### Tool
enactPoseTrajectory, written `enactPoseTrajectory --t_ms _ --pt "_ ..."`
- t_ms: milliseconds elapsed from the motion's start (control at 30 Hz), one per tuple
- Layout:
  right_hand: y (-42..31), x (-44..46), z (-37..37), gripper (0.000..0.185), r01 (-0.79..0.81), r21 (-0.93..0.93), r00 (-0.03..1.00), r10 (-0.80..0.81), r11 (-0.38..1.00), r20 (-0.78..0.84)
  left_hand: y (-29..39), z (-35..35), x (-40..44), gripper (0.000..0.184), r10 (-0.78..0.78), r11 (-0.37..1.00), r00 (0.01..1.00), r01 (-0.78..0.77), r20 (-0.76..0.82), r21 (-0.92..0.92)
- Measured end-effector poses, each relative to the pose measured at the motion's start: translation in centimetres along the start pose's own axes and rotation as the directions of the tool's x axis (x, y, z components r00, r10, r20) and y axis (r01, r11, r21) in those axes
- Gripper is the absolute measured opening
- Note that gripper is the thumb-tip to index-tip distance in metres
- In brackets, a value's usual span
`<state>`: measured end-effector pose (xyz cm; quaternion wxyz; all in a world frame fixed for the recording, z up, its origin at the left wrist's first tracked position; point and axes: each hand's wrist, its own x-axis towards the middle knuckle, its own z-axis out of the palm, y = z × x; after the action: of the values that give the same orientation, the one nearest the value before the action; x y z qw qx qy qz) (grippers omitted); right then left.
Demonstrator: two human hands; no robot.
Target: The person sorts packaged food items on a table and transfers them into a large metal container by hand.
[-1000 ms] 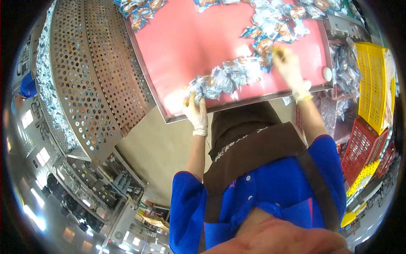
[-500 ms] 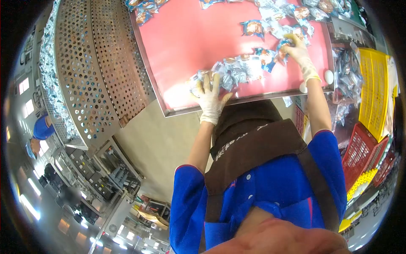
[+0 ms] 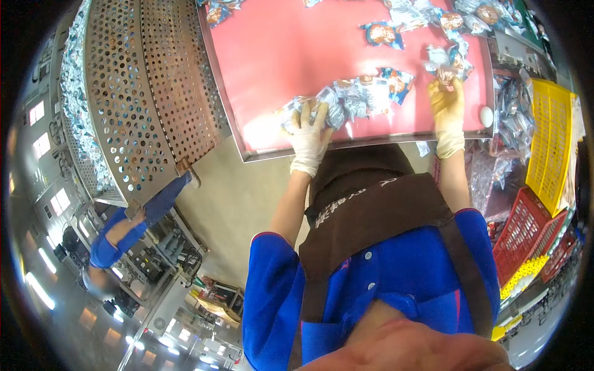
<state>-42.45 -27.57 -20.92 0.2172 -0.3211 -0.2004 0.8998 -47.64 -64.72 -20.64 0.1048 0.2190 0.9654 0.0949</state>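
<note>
On the pink table (image 3: 278, 55) with a metal rim, a row of silvery wrapped packets (image 3: 354, 98) lies near the front edge. My left hand (image 3: 307, 136), in a whitish glove, rests with its fingers spread on the left end of this row. Farther right, the gloved fingers of my right hand (image 3: 447, 108) are closed on a wrapped packet (image 3: 445, 75). A blue and orange packet (image 3: 397, 83) lies at the row's right end, and another (image 3: 381, 34) lies farther back.
More packets (image 3: 414, 13) are heaped at the back right. A perforated metal chute (image 3: 124, 93) stands at the left, with a co-worker (image 3: 117, 238) beside it. A white round object (image 3: 486, 117) sits by the right rim. Yellow (image 3: 550, 136) and red crates (image 3: 523, 229) stand at the right.
My right hand has drawn back toward the front edge with a packet. My left hand stays at the row, its fingers still spread. The co-worker has come farther into view beside the chute.
</note>
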Motion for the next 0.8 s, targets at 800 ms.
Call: enactPoseTrajectory --t_ms 800 --pt "4.4 0.4 1.7 0.050 0.399 -0.680 0.772 -0.175 -0.615 0.611 -1.8 -2.1 -1.0 0.079 -0.050 0.997 0.999 0.051 0.016 -0.062"
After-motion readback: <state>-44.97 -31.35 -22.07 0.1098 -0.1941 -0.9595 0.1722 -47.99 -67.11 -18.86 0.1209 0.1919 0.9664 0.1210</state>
